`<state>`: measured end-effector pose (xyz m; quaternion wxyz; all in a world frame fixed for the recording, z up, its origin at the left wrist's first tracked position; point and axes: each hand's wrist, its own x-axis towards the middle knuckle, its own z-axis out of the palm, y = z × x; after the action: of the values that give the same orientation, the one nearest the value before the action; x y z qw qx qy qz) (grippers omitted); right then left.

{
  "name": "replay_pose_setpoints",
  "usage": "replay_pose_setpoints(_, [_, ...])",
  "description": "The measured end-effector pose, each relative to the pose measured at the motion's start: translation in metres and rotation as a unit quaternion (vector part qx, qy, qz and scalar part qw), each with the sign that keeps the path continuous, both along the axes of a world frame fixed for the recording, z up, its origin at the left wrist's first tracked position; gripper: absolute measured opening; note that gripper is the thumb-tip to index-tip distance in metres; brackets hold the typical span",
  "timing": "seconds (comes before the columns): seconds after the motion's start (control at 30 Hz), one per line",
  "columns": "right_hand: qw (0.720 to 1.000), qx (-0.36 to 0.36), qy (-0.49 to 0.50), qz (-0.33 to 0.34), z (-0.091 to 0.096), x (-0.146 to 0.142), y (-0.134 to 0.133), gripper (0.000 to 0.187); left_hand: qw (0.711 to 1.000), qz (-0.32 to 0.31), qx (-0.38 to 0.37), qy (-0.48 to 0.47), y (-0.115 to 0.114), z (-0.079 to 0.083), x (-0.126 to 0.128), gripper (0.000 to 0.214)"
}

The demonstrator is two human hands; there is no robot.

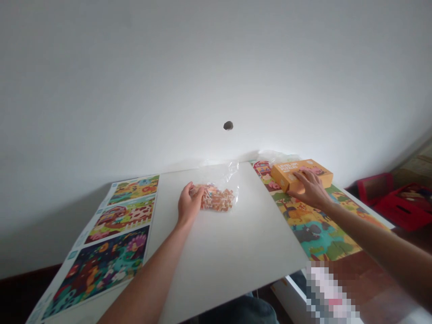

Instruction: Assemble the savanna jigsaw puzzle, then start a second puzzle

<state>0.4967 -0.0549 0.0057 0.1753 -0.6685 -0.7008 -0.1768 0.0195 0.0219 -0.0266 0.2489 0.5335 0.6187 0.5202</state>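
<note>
A clear plastic bag of puzzle pieces [219, 200] lies over the middle of the white tabletop [243, 243]. My left hand [191, 201] grips the bag by its left side, thumb on top. Over on the right, my right hand [310, 188] holds an orange puzzle box [285, 170], its fingers across the lid and its thumb at the front edge. The box lettering reads "LEVEL UP! PUZZLES". Under the box is a colourful animal picture sheet [317, 234], partly covered by the box and my right forearm.
A sheet with several printed pictures [118, 216] covers the table's left side. Crumpled clear plastic [275, 156] lies behind the box, against the white wall [189, 90], which has a round hole [228, 126]. A red container [405, 208] stands at far right.
</note>
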Motion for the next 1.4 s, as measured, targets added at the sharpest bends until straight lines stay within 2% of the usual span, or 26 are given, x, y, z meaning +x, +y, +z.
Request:
replay_pose_setpoints(0.13, [1.000,-0.002,0.006,0.001,-0.001,-0.001,0.026,0.080,1.000,0.001,0.000,0.013,0.000,0.001,0.000,0.063])
replay_pose_setpoints(0.33, [1.000,-0.016,0.016,-0.017,-0.004,-0.010,0.051,0.079,1.000,0.001,0.000,0.024,-0.003,0.005,0.001,0.059])
replay_pose_setpoints(0.5, [0.995,-0.080,0.033,-0.055,0.011,-0.025,0.067,0.081,0.999,0.001,-0.004,0.038,-0.005,0.009,0.001,0.057])
replay_pose_setpoints(0.57, [0.994,-0.076,0.040,-0.074,0.020,-0.048,0.065,0.086,0.999,0.002,-0.006,0.036,-0.005,0.010,0.001,0.057])
replay_pose_setpoints(0.63, [0.996,-0.003,0.055,-0.073,0.026,-0.083,0.056,0.084,1.000,0.002,-0.012,0.028,-0.005,0.009,0.000,0.058])
replay_pose_setpoints(0.7, [0.995,0.033,0.092,-0.014,0.028,-0.124,0.042,0.065,1.000,0.000,-0.019,0.015,-0.005,0.008,-0.001,0.059])
replay_pose_setpoints(0.77, [0.987,-0.018,0.149,0.049,0.025,-0.165,0.029,0.051,1.000,-0.001,-0.020,-0.008,-0.004,0.007,-0.001,0.059])
replay_pose_setpoints(0.87, [0.957,-0.116,0.237,0.121,0.015,-0.211,0.021,0.048,0.997,0.001,-0.022,-0.067,-0.004,0.007,-0.001,0.057])
replay_pose_setpoints(0.97, [0.925,-0.118,0.314,0.181,0.006,-0.233,0.024,0.043,0.987,-0.008,-0.043,-0.158,-0.005,0.012,-0.001,0.059])
replay_pose_setpoints(1.07, [0.884,-0.092,0.403,0.217,0.002,-0.237,0.028,0.034,0.956,-0.053,-0.086,-0.276,-0.010,0.022,0.002,0.061])
replay_pose_setpoints(1.1, [0.872,-0.086,0.427,0.223,0.001,-0.236,0.028,0.032,0.945,-0.089,-0.100,-0.300,-0.014,0.027,0.003,0.059])
replay_pose_setpoints(1.17, [0.852,-0.078,0.468,0.224,-0.002,-0.233,0.030,0.030,0.923,-0.194,-0.119,-0.310,-0.021,0.035,0.008,0.047])
replay_pose_setpoints(1.23, [0.825,-0.081,0.516,0.217,-0.005,-0.231,0.033,0.030,0.913,-0.249,-0.143,-0.290,-0.028,0.041,0.014,0.041])
replay_pose_setpoints(1.3, [0.785,-0.092,0.576,0.206,-0.008,-0.229,0.038,0.033,0.917,-0.253,-0.137,-0.278,-0.032,0.043,0.018,0.035])
replay_pose_setpoints(1.4, [0.707,-0.107,0.678,0.172,-0.009,-0.226,0.044,0.039,0.923,-0.202,-0.119,-0.305,-0.030,0.039,0.020,0.033])
